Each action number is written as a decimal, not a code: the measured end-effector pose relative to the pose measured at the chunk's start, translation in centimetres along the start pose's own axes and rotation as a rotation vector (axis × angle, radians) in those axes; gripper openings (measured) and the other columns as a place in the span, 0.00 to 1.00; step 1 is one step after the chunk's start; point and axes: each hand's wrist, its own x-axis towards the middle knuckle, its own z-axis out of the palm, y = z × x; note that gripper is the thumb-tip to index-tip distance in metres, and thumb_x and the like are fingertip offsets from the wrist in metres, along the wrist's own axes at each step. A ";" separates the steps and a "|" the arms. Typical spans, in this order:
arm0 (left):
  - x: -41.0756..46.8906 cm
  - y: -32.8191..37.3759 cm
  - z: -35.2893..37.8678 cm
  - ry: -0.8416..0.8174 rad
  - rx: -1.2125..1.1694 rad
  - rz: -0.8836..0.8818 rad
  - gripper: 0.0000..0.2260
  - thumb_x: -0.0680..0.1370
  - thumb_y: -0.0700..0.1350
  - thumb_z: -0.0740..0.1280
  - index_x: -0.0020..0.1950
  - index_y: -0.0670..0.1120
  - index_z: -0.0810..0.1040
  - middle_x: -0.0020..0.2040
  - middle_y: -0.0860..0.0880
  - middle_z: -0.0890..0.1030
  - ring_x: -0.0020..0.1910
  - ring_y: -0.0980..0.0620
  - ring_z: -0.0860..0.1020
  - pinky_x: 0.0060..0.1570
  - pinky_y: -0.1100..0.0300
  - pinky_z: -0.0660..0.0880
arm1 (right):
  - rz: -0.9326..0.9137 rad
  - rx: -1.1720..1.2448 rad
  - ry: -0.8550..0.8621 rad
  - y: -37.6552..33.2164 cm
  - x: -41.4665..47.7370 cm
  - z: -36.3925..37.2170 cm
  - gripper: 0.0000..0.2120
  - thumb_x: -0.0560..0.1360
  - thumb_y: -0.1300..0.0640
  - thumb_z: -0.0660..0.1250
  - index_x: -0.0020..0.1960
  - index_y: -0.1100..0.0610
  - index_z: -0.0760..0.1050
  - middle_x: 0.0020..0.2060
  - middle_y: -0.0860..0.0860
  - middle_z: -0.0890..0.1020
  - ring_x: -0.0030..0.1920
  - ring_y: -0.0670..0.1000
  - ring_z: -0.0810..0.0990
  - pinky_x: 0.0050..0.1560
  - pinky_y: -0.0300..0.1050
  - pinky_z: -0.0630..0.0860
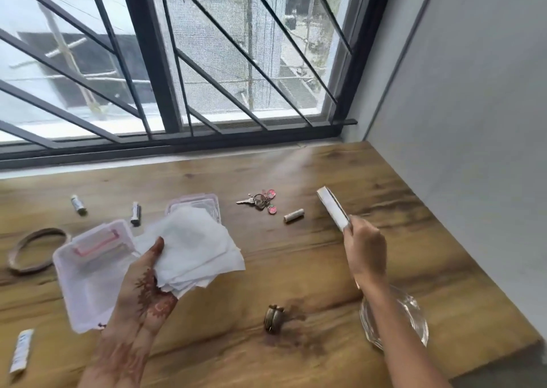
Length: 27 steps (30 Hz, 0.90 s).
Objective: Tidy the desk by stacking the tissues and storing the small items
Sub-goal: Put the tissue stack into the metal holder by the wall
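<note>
Now square the tissues [192, 248], pinched loosely in the left hand [142, 296] above the open plastic box [88, 281], before setting them down. Right hand [365, 248] closed on a flat white piece [333, 208], possibly a folded tissue; bring across, lay on top, align edges.
</note>
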 end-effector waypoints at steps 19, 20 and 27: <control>-3.3 0.6 0.0 0.038 -0.121 0.196 0.20 0.77 0.48 0.60 0.67 0.42 0.71 0.58 0.40 0.80 0.44 0.46 0.83 0.34 0.53 0.80 | 0.089 0.604 -0.087 -11.9 -6.8 3.4 0.04 0.69 0.68 0.68 0.36 0.64 0.78 0.31 0.58 0.82 0.32 0.55 0.81 0.34 0.39 0.70; -3.3 0.4 0.0 0.045 -0.114 0.194 0.19 0.79 0.47 0.58 0.68 0.41 0.70 0.58 0.40 0.80 0.45 0.46 0.83 0.34 0.53 0.80 | 0.088 0.602 -0.088 -12.0 -6.9 3.5 0.03 0.70 0.67 0.67 0.37 0.64 0.78 0.31 0.58 0.82 0.33 0.55 0.81 0.35 0.40 0.71; -2.9 0.4 0.0 0.102 -0.113 0.156 0.31 0.63 0.49 0.74 0.64 0.40 0.73 0.52 0.41 0.83 0.42 0.46 0.83 0.36 0.53 0.81 | 0.092 0.588 -0.140 -11.8 -7.3 3.9 0.02 0.70 0.65 0.68 0.43 0.62 0.79 0.36 0.55 0.84 0.38 0.52 0.82 0.40 0.49 0.79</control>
